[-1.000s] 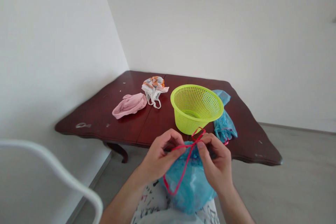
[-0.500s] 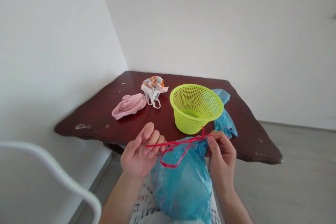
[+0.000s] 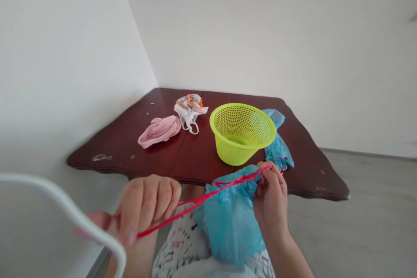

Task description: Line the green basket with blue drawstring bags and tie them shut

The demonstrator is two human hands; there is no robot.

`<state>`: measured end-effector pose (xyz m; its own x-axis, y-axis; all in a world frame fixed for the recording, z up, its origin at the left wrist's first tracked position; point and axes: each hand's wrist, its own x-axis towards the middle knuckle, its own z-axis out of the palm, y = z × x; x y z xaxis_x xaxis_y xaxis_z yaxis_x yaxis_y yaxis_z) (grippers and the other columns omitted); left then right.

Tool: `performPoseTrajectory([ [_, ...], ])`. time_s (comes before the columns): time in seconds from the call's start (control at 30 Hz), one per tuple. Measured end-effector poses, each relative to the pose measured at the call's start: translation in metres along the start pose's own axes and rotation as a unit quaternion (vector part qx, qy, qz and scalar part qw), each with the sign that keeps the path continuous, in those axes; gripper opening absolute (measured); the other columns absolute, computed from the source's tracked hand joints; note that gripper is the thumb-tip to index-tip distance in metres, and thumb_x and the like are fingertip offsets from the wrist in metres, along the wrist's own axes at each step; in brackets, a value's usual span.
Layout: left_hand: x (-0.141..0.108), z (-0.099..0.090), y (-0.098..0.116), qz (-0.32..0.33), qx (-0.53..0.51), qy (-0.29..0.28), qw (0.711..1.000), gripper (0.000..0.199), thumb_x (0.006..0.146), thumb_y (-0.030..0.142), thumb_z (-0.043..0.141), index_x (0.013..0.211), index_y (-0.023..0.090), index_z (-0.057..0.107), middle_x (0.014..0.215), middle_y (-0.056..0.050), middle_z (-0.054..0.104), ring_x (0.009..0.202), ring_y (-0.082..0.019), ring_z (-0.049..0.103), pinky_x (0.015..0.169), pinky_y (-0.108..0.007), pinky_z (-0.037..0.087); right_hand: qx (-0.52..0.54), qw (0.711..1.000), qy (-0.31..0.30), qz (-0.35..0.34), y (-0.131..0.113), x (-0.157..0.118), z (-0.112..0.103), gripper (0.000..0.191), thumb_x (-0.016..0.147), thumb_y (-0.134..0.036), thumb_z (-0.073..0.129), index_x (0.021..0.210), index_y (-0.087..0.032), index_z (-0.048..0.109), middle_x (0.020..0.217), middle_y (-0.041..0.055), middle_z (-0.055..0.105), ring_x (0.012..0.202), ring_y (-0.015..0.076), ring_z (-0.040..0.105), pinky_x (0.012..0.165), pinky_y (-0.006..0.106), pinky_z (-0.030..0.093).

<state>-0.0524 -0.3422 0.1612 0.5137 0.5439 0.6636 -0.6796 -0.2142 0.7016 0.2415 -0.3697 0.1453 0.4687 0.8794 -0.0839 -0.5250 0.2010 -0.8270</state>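
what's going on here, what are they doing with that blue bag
A person holds a blue plastic bag over their lap. Their left hand grips the red drawstring, stretched out to the left, while their right hand pinches the bag's bunched top. On the dark red table ahead sits a green basket, with another blue bag beside it on the right. To its left lie a white-and-orange plastic bag and a folded pink cloth.

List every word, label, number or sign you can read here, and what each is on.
None reads surely.
White printed clothing: black and red lettering, too blurred to read.
White-and-orange bag: orange print, no legible words.
Blue bag: no lettering visible.
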Motion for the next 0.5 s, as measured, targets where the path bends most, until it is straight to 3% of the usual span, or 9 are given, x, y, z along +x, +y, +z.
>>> performPoseTrajectory([
  [0.07, -0.002, -0.001, -0.002, 0.021, -0.019, -0.101, 0.994, 0.059, 0.114, 0.074, 0.074, 0.077, 0.028, 0.075, 0.047, 0.010, 0.062, 0.035, -0.008, 0.052, 0.054, -0.026, 0.052, 0.010, 1.000, -0.009, 0.019, -0.002, 0.000, 0.002, 0.042, 0.087, -0.043, 0.097, 0.079, -0.025, 0.059, 0.069, -0.0098, 0.042, 0.055, 0.0087, 0.032, 0.045, 0.018, 0.031],
  [0.1, -0.004, 0.000, -0.003, 0.023, -0.020, -0.091, 0.995, 0.052, 0.119, 0.069, 0.069, 0.088, 0.028, 0.077, 0.048, 0.009, 0.060, 0.033, -0.009, 0.051, 0.053, -0.025, 0.054, 0.013, 1.000, -0.012, 0.026, -0.004, 0.001, 0.003, 0.047, 0.088, -0.046, 0.098, 0.077, -0.025, 0.057, 0.069, -0.0096, 0.041, 0.056, 0.0091, 0.032, 0.045, 0.018, 0.031],
  [0.17, -0.006, 0.007, -0.005, -0.052, 0.031, 0.034, 0.998, 0.050, 0.121, 0.071, 0.062, 0.110, 0.026, 0.082, 0.050, 0.010, 0.053, 0.032, -0.008, 0.041, 0.053, -0.024, 0.056, 0.015, 0.999, -0.018, 0.023, -0.007, 0.002, 0.004, 0.052, 0.089, -0.051, 0.097, 0.076, -0.025, 0.054, 0.070, -0.0090, 0.041, 0.058, 0.0099, 0.033, 0.047, 0.020, 0.035],
  [0.23, -0.004, 0.015, -0.007, -0.140, 0.130, 0.136, 0.972, 0.057, 0.117, 0.077, 0.066, 0.125, 0.023, 0.083, 0.059, 0.007, 0.057, 0.039, -0.009, 0.043, 0.055, -0.024, 0.057, 0.003, 0.999, -0.034, -0.003, -0.010, 0.003, 0.006, 0.052, 0.092, -0.051, 0.096, 0.076, -0.025, 0.054, 0.072, -0.0079, 0.044, 0.060, 0.0104, 0.038, 0.051, 0.020, 0.040],
  [0.3, 0.004, 0.024, -0.010, -0.182, 0.261, 0.166, 0.933, 0.059, 0.111, 0.076, 0.076, 0.129, 0.020, 0.085, 0.083, -0.005, 0.075, 0.065, -0.017, 0.069, 0.069, -0.027, 0.064, -0.020, 0.997, -0.066, -0.031, -0.013, 0.002, 0.009, 0.051, 0.097, -0.050, 0.093, 0.076, -0.025, 0.055, 0.073, -0.0065, 0.046, 0.063, 0.0109, 0.042, 0.055, 0.021, 0.043],
  [0.33, 0.010, 0.027, -0.013, -0.183, 0.326, 0.173, 0.911, 0.054, 0.110, 0.071, 0.080, 0.130, 0.021, 0.087, 0.105, -0.013, 0.082, 0.090, -0.024, 0.080, 0.082, -0.031, 0.068, -0.031, 0.995, -0.086, -0.039, -0.015, 0.001, 0.011, 0.051, 0.100, -0.050, 0.091, 0.076, -0.025, 0.055, 0.073, -0.0061, 0.046, 0.063, 0.0111, 0.043, 0.056, 0.021, 0.043],
  [0.4, 0.021, 0.034, -0.020, -0.158, 0.413, 0.177, 0.879, 0.041, 0.108, 0.057, 0.087, 0.133, 0.025, 0.091, 0.149, -0.021, 0.078, 0.140, -0.037, 0.075, 0.112, -0.041, 0.065, -0.039, 0.991, -0.122, -0.044, -0.018, -0.002, 0.016, 0.052, 0.105, -0.051, 0.087, 0.075, -0.025, 0.054, 0.072, -0.0058, 0.045, 0.062, 0.0114, 0.040, 0.054, 0.022, 0.040],
  [0.43, 0.026, 0.037, -0.025, -0.154, 0.427, 0.169, 0.875, 0.037, 0.106, 0.051, 0.090, 0.135, 0.028, 0.091, 0.161, -0.020, 0.073, 0.151, -0.040, 0.069, 0.122, -0.045, 0.061, -0.036, 0.989, -0.136, -0.040, -0.019, -0.004, 0.018, 0.053, 0.107, -0.051, 0.085, 0.074, -0.025, 0.054, 0.071, -0.0060, 0.043, 0.061, 0.0116, 0.037, 0.053, 0.023, 0.037],
  [0.5, 0.030, 0.042, -0.034, -0.181, 0.403, 0.134, 0.887, 0.036, 0.104, 0.042, 0.093, 0.138, 0.030, 0.090, 0.157, -0.018, 0.077, 0.144, -0.038, 0.073, 0.120, -0.046, 0.061, -0.025, 0.987, -0.155, -0.033, -0.020, -0.007, 0.023, 0.054, 0.109, -0.052, 0.084, 0.074, -0.025, 0.052, 0.070, -0.0063, 0.041, 0.059, 0.0118, 0.033, 0.050, 0.023, 0.034],
])
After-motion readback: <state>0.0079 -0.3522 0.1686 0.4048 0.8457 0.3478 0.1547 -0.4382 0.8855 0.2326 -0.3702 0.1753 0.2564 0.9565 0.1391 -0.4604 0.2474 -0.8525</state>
